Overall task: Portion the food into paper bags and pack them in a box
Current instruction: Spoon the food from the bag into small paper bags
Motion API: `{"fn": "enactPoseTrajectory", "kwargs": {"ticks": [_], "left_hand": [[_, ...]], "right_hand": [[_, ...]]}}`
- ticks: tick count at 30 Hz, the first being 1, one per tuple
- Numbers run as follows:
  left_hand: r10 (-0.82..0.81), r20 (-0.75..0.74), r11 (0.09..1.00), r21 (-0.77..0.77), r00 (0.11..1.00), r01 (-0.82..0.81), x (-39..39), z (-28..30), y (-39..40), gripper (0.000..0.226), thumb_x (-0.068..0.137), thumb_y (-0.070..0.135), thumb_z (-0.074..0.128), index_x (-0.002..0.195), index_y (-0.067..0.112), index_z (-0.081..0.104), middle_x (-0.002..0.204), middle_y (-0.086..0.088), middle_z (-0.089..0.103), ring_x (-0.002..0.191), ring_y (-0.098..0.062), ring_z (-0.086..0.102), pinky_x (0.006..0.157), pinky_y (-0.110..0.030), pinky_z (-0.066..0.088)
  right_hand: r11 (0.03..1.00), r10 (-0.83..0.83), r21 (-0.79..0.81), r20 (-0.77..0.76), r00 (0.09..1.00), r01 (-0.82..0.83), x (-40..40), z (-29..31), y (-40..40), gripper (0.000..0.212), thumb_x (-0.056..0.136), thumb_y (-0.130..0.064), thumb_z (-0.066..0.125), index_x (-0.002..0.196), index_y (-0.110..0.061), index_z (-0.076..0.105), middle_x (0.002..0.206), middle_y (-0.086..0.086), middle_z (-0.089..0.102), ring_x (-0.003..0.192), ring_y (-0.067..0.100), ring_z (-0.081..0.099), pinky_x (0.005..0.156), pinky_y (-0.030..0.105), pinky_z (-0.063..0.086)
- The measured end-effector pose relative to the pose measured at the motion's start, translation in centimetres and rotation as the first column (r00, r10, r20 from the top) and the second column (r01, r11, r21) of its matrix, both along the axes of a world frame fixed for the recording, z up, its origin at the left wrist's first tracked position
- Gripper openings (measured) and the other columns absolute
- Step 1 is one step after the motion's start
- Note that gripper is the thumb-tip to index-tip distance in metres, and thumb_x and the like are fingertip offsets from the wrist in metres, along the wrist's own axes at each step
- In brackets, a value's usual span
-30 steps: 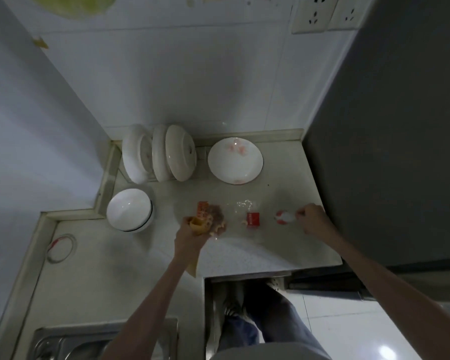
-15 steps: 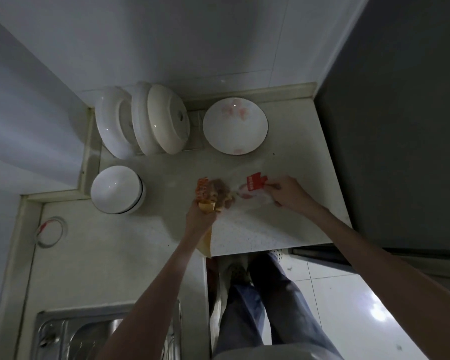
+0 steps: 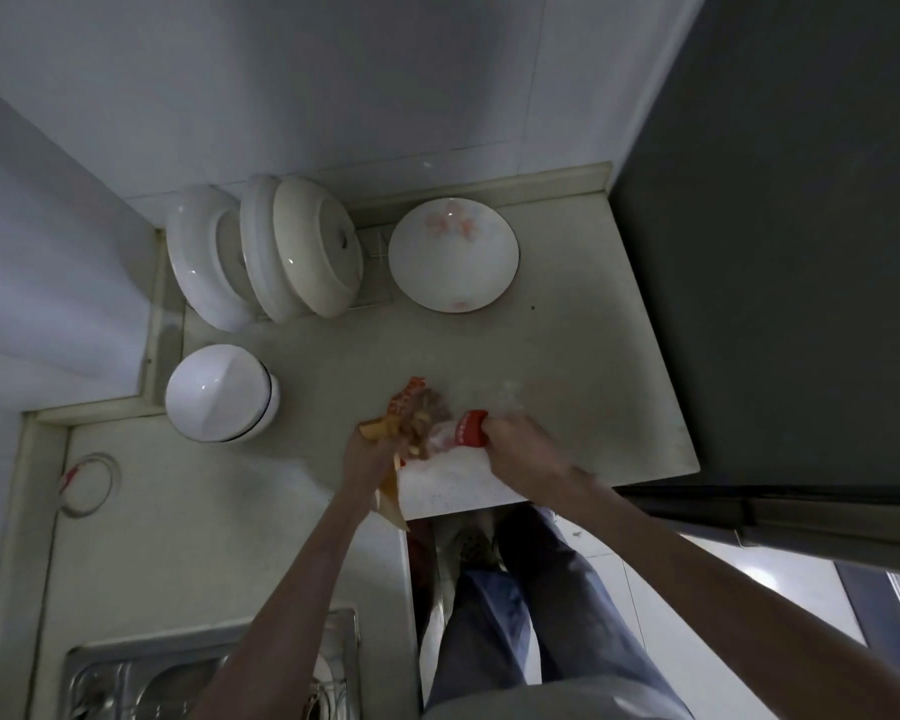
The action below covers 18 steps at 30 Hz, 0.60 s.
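Food (image 3: 421,427) in a clear red-labelled packet (image 3: 470,429) over the countertop (image 3: 567,387) — your right hand (image 3: 520,452) pinches the packet; your left hand (image 3: 370,454) grips the paper bag (image 3: 388,493). Tipping fast may spill pieces past the bag's mouth.

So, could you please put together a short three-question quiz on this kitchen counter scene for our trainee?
1. True or false: the flowered plate lies flat on the counter with no food on it.
2. Which hand grips the brown paper bag? A) left hand B) right hand
3. Fill in: the white bowl near the counter's left edge stands ____ (upright / upside down).

Key:
1. True.
2. A; the right hand pinches the red-labelled end of a clear plastic food bag held against the paper bag's mouth.
3. Upside down.
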<state>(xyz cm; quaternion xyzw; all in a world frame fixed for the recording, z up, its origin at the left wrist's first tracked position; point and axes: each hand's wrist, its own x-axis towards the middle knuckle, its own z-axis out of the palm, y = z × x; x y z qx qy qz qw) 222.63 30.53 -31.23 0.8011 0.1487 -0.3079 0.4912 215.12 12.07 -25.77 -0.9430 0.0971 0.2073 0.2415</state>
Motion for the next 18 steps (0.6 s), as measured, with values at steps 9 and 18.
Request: {"fn": "enactPoseTrajectory", "kwargs": {"ticks": [9, 18], "left_hand": [[-0.085, 0.025, 0.996, -0.022, 0.996, 0.086, -0.3, 0.4, -0.1, 0.032, 0.064, 0.028, 0.068, 0.094, 0.017, 0.067, 0.084, -0.007, 0.071, 0.073, -0.025, 0.065, 0.071, -0.043, 0.055], [-0.129, -0.035, 0.990, -0.071, 0.991, 0.126, 0.7, 0.5, -0.4, 0.042, 0.064, 0.023, 0.078, 0.100, 0.029, 0.058, 0.094, 0.004, 0.069, 0.086, -0.013, 0.069, 0.069, -0.026, 0.054]], "right_hand": [[0.913, -0.301, 0.257, -0.102, 0.948, 0.318, 1.3, -3.2, -5.8, 0.021, 0.084, -0.008, 0.058, 0.064, -0.006, 0.060, 0.059, 0.004, 0.057, 0.058, 0.015, 0.054, 0.051, 0.024, 0.037], [0.902, -0.238, 0.317, -0.196, 0.951, 0.292, 3.3, -4.9, -7.2, 0.025, 0.083, -0.004, 0.064, 0.061, -0.011, 0.056, 0.051, -0.002, 0.060, 0.046, 0.007, 0.060, 0.046, 0.013, 0.042]]}}
